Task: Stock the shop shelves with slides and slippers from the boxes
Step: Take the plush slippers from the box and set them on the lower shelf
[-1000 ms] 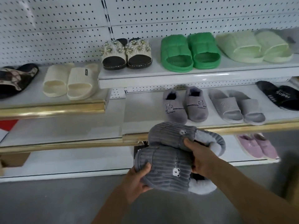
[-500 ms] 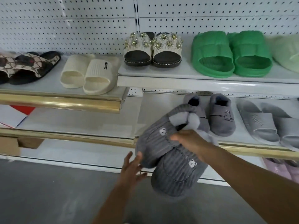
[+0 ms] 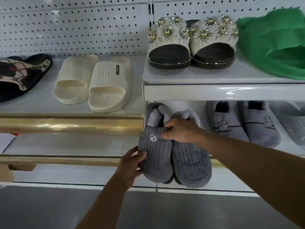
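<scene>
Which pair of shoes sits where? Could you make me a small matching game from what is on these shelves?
Things:
1. cream slides
2. jewelled sandals
3. ribbed grey slippers
4. grey rabbit slippers

Places:
A. upper right shelf, beside the green slides
B. in both hands, at the front edge of the middle shelf
C. left shelf, beside a dark patterned slipper
D. middle shelf, right of the held pair

Pairs: 1-C, 2-A, 3-B, 4-D
</scene>
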`<move>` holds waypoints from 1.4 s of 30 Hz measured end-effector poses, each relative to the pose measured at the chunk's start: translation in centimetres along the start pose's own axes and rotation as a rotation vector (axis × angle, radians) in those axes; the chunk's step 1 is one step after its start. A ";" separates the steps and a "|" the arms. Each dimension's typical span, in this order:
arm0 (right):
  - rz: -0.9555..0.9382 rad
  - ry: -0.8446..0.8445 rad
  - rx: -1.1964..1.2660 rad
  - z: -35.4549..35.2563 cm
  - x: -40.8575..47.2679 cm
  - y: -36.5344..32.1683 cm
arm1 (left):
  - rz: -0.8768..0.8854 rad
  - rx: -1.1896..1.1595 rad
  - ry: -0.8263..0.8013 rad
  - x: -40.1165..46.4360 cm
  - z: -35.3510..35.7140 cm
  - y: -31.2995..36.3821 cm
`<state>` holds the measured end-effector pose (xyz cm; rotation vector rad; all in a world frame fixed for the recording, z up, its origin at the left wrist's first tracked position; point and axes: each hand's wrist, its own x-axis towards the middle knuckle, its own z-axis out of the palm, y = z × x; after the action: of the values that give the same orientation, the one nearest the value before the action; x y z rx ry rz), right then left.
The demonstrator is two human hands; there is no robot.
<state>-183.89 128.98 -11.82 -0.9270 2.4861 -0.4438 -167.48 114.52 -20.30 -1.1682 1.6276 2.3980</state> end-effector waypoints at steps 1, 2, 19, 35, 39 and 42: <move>0.009 0.007 -0.045 -0.2 1.2 0.0 | -0.009 0.000 0.002 1.1 0.1 0.5; 0.020 0.017 -0.079 -0.3 2.5 0.2 | -0.018 0.003 0.006 2.2 0.2 1.0; 0.319 0.283 0.085 5.2 2.5 6.7 | -0.151 0.062 -0.026 8.6 1.6 1.6; 0.381 0.432 0.326 6.4 -2.1 6.9 | -0.173 0.237 0.087 8.1 4.2 1.8; 0.350 0.489 0.368 6.4 -3.9 7.4 | -0.056 0.478 0.279 7.8 5.0 1.4; 0.322 0.517 0.427 6.1 -5.7 7.8 | 0.301 0.657 0.515 5.3 6.7 1.7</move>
<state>-181.11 137.65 -18.73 -0.2514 2.7426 -1.1600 -175.75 117.14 -20.87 -1.5287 2.6170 1.4795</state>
